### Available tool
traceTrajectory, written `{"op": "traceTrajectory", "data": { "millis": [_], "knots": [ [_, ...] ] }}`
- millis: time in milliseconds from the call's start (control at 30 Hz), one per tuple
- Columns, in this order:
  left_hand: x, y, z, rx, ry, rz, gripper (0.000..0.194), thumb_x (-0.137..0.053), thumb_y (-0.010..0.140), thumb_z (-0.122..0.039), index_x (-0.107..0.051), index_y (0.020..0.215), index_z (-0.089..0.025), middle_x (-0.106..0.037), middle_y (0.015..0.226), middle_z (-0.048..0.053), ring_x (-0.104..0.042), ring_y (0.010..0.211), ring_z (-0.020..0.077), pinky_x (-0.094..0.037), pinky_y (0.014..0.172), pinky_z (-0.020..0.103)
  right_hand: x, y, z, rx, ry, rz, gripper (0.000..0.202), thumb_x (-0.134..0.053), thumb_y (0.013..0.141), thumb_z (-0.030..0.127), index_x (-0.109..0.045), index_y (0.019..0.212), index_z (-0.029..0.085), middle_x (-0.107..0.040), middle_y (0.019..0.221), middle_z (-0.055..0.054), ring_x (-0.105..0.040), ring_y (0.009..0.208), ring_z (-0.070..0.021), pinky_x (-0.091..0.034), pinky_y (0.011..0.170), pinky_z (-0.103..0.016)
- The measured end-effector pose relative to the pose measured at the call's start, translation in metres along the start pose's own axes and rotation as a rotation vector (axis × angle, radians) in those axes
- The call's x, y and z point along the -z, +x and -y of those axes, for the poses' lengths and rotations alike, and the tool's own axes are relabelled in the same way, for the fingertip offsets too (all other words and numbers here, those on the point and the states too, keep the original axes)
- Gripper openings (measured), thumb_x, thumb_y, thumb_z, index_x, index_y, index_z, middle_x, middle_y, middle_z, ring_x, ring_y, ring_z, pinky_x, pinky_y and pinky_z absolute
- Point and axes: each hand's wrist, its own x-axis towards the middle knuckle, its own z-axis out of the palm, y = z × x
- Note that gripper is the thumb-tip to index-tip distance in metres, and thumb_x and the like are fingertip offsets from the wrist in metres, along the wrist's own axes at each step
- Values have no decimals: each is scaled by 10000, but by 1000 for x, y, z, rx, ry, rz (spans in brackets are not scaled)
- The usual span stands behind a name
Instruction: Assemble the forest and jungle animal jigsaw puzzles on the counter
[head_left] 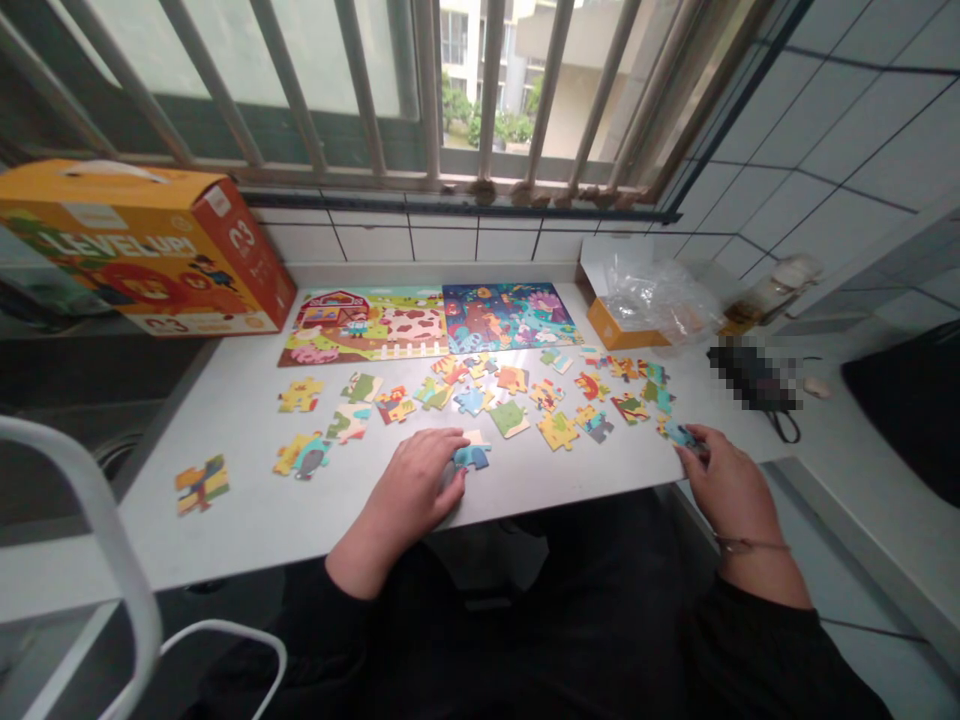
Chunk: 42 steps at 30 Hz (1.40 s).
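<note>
Near the front edge of the white table, my left hand [420,475] has its thumb and fingers curled in at a blue and cream puzzle piece [472,456], whose left side the fingers hide. At the table's right front, my right hand [724,480] pinches a bluish puzzle piece [679,434] between thumb and forefinger. Several loose jigsaw pieces lie between and beyond the hands, among them a green piece [509,418] and a yellow piece [557,430]. Two joined pieces [302,455] with a grey shape lie left of my left hand.
A farm picture board [364,325] and a dark blue picture board [510,318] lie along the back. An orange box [142,250] stands back left. At the back right are a small open box with plastic wrap [652,300], a bottle [772,290] and a dark blurred item.
</note>
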Motion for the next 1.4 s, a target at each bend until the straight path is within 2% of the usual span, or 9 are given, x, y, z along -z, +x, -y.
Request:
{"op": "traceTrajectory", "data": {
  "millis": [133,267,400,500,633,767,1067,1200,1400],
  "knots": [
    [0,0,0,-2,2,0,379,-644,1003,-231,-658,1381,-238,-734,1457,135,-683,1367,334,-546,1165,564,0,4,22,72,-17,-104,447,-491,985,320,-713,1327,138,-754,1284,-243,-680,1216,-385,-527,1075,-557],
    [0,0,0,6,0,0,389,-654,996,-234,-659,1384,-248,-737,1450,125,-688,1358,328,-543,1167,552,-2,6,92,247,102,-190,342,-519,1048,309,-725,1264,141,-748,1308,-232,-658,1278,-377,-488,1152,-566],
    [0,-1,0,3,2,3,384,-655,1001,-236,-652,1384,-247,-733,1445,122,-683,1358,321,-539,1167,541,-6,10,192,500,257,-25,280,-552,1090,295,-730,1274,184,-783,1263,-159,-680,1211,-339,-509,1113,-508],
    [-1,-2,-1,0,28,10,392,-658,994,-225,-650,1385,-242,-731,1443,126,-677,1362,329,-538,1161,547,-11,17,259,578,209,118,283,-608,1094,335,-724,1306,187,-774,1272,-165,-679,1175,-350,-543,1039,-499],
    [-2,-3,-1,-16,84,30,363,-653,984,-204,-673,1345,-234,-732,1446,136,-677,1354,348,-546,1140,568,-21,31,312,557,68,224,401,-760,1030,483,-709,1286,178,-754,1263,-207,-664,1197,-400,-571,960,-512],
    [-2,-5,-1,8,94,13,392,-656,956,-171,-677,1341,-242,-733,1455,130,-680,1353,347,-553,1147,568,-28,46,321,594,40,272,415,-809,1003,411,-688,1309,158,-756,1216,-192,-684,1189,-384,-564,986,-485],
    [-7,-5,1,77,123,-40,425,-650,936,-150,-675,1356,-206,-726,1472,163,-673,1368,364,-543,1172,588,-27,74,291,889,223,391,646,-831,919,140,-605,1522,197,-736,1395,-135,-690,1305,-313,-556,1111,-461],
    [-3,-6,6,108,131,-60,418,-652,917,-148,-693,1328,-209,-736,1446,156,-674,1360,357,-537,1182,581,-24,70,280,970,332,410,652,-735,900,23,-653,1502,258,-732,1456,-95,-662,1373,-281,-531,1174,-481],
    [15,-15,19,99,120,-56,393,-642,933,-161,-703,1317,-220,-741,1447,135,-674,1368,348,-527,1207,575,-19,43,272,987,319,419,531,-532,1014,7,-720,1447,252,-803,1278,-80,-711,1205,-250,-558,1055,-409]
  ]
}}
